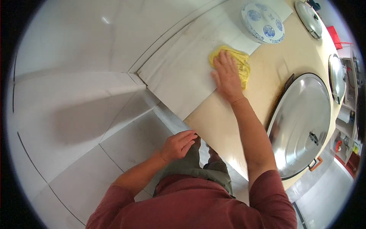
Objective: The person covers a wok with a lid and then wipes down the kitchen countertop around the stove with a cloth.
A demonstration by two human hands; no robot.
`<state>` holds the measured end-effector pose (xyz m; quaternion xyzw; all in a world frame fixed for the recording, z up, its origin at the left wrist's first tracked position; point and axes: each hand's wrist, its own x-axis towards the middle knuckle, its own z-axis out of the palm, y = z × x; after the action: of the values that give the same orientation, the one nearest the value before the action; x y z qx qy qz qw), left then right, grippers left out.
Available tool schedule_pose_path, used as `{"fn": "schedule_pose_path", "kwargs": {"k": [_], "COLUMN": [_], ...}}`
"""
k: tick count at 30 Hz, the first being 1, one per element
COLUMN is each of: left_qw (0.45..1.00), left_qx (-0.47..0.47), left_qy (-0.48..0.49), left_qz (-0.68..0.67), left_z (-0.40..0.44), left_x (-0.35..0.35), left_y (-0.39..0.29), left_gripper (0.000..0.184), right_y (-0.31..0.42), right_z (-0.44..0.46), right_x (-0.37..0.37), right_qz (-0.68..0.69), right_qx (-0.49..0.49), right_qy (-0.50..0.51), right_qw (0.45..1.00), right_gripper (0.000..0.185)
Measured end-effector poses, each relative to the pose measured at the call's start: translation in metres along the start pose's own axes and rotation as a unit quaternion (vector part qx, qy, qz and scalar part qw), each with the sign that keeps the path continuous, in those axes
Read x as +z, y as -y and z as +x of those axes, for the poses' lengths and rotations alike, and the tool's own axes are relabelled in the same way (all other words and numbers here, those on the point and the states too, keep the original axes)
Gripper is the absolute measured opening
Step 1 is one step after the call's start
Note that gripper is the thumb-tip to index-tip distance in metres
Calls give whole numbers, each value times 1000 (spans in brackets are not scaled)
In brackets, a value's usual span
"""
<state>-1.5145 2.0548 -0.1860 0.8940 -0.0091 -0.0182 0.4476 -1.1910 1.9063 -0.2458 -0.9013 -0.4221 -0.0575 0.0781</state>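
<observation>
My right hand [228,78] reaches forward over the counter and bears down on a crumpled yellow cloth [244,65]. Its fingers lie over the cloth, and the thumb sticks out to the left. The cloth straddles the seam between a white marble-look panel [179,61] and the beige countertop [213,118]. Close to my body, my left hand [179,145] hovers by the counter's front corner. Its fingers are stretched out side by side, and nothing shows in them.
A blue-and-white patterned round lid or dish [263,23] stands at the far end of the panel. To the right sits a large wok with a domed metal lid [301,122]. Two smaller metal lids [309,18] lie farther off. White tiled wall [76,38] borders the left.
</observation>
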Motion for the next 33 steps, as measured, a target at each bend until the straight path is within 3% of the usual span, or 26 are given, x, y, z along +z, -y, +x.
{"fn": "schedule_pose_path", "kwargs": {"k": [2,5,10,12,14,17,20,23,27,30,33], "left_qw": [1000,998,997,997,998,999,998,993,991,992,991], "left_qx": [-5,-42,-77,-72,-59,-54,-57,-104,-125,-121,-127], "left_qy": [3,-31,-26,-24,-18,5,-26,-53,-51,-47,-44], "left_qz": [0,-30,-9,-9,1,-6,19,25,0,-6,0], "left_z": [1,-12,-19,-8,-8,-14,-28,-35,-38,-49,-63], "left_x": [-8,-3,0,0,0,-6,-10,-10,-2,8,17], "left_y": [-1,13,26,28,25,23,37,45,41,47,52], "left_gripper": [21,20,19,19,19,19,18,18,17,17,18], "right_y": [-11,-77,-15,45,96,70,17,20,48,7,-17], "right_z": [1,47,109,84,42,37,89,157,117,126,190], "right_x": [-16,-20,30,30,7,-8,10,28,13,23,48], "right_qz": [199,124,92,199,270,259,129,37,124,142,76], "right_qx": [-58,-179,19,-12,-106,-164,-1,163,-11,64,251], "right_qy": [23,103,-97,-48,11,84,-13,-96,-8,-53,-186], "right_qw": [978,970,991,979,957,948,992,981,992,986,947], "right_gripper": [55,66,80,86,90,94,93,92,85,84,84]}}
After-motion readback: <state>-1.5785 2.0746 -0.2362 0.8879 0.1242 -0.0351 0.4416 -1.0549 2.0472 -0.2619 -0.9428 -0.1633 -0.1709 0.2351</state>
